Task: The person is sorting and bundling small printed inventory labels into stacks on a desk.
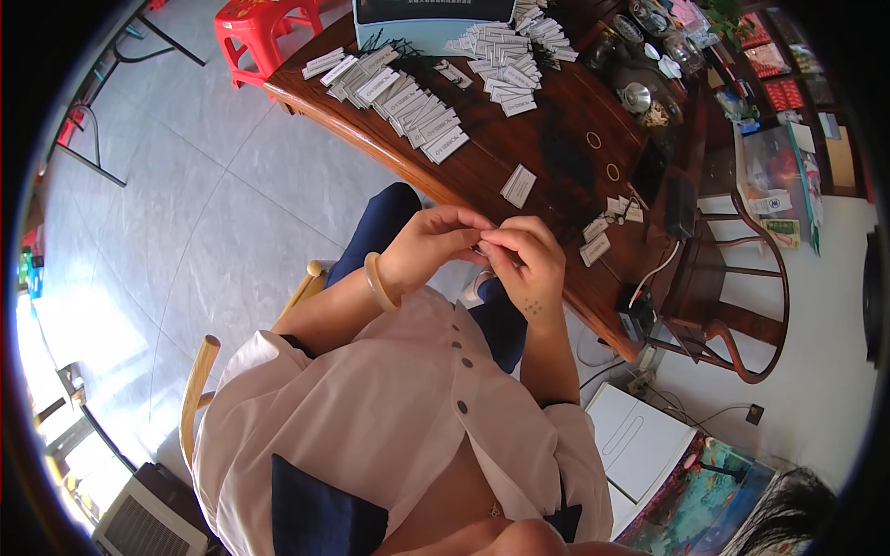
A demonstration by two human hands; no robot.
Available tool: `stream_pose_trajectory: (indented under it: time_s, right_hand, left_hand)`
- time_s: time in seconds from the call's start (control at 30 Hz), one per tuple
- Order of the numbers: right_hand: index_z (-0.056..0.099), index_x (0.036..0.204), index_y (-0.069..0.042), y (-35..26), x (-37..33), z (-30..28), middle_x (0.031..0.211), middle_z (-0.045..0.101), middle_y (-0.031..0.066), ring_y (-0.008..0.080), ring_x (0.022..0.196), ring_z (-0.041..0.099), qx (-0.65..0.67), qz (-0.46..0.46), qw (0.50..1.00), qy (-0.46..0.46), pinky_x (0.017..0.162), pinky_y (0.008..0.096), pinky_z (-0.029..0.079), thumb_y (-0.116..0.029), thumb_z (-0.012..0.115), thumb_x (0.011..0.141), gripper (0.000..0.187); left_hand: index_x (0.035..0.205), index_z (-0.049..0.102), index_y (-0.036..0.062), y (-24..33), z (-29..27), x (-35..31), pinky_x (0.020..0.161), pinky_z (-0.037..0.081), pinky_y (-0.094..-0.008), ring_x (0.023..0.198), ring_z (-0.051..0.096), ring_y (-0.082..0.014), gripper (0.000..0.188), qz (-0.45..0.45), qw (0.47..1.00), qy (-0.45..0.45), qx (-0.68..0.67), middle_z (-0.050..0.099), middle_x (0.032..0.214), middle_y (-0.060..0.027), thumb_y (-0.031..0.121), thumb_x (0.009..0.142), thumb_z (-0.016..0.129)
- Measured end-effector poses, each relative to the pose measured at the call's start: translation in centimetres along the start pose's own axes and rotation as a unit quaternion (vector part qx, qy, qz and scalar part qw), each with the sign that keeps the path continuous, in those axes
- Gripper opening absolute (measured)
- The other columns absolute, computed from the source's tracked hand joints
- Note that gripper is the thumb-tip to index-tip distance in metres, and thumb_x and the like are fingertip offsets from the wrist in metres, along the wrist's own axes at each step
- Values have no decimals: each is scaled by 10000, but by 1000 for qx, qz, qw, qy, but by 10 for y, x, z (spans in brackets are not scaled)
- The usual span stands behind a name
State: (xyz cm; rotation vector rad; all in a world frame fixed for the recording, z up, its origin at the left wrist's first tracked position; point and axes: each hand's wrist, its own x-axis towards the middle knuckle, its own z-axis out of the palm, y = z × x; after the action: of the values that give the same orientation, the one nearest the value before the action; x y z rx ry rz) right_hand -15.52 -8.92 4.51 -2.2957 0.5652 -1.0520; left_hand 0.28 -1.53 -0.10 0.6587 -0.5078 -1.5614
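Note:
My left hand (432,246), with a pale bangle (380,282) on its wrist, and my right hand (530,259) meet fingertip to fingertip in front of my body. Both pinch at something small, mostly hidden by the fingers. They hover by the near edge of a dark wooden table (491,176). Closest on the tabletop lie a small stack of white printed tags (519,186) and a few loose tags (595,248) with dark cords. Farther off are two spread heaps, a long pile of tags (399,102) and another pile of tags (510,69).
A light blue box (436,37) stands at the table's far end, dark strings (394,44) beside it. Two thin rings (594,140) lie near tea ware (636,97). At right is a wooden chair (749,320), at far left a red stool (248,42).

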Motion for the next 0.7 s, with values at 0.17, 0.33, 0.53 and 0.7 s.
stream_pose_trajectory:
  time_s: [0.17,0.33,0.53,0.7]
  right_hand:
    - [641,905,-21,8,0,-3,888,605,61,129,745,578,80,66,991,85,654,237,474,8,696,826,100]
    - [636,905,-17,17,-4,-1,890,603,58,130,755,575,89,95,986,100,654,238,478,15,686,832,95]
    - [635,908,-12,16,-7,0,899,598,56,118,740,577,118,121,981,91,659,231,479,8,685,838,88]
    - [632,907,-8,17,-7,-1,898,596,58,110,728,572,116,114,983,84,659,226,474,10,680,842,83]
  left_hand:
    - [1081,612,-53,4,3,0,841,561,-329,945,658,-200,175,-30,999,-10,42,654,1045,-138,16,934,548]
    - [1059,629,-62,5,7,2,834,558,-314,931,664,-195,167,5,993,6,121,663,1042,-117,4,910,591]
    - [1035,664,-22,-1,-2,4,678,542,-244,819,657,-127,155,6,977,10,214,675,986,-72,59,908,632]
    - [1036,685,-7,2,3,3,567,484,-205,745,631,-89,168,-11,967,28,254,676,999,-63,95,908,649]
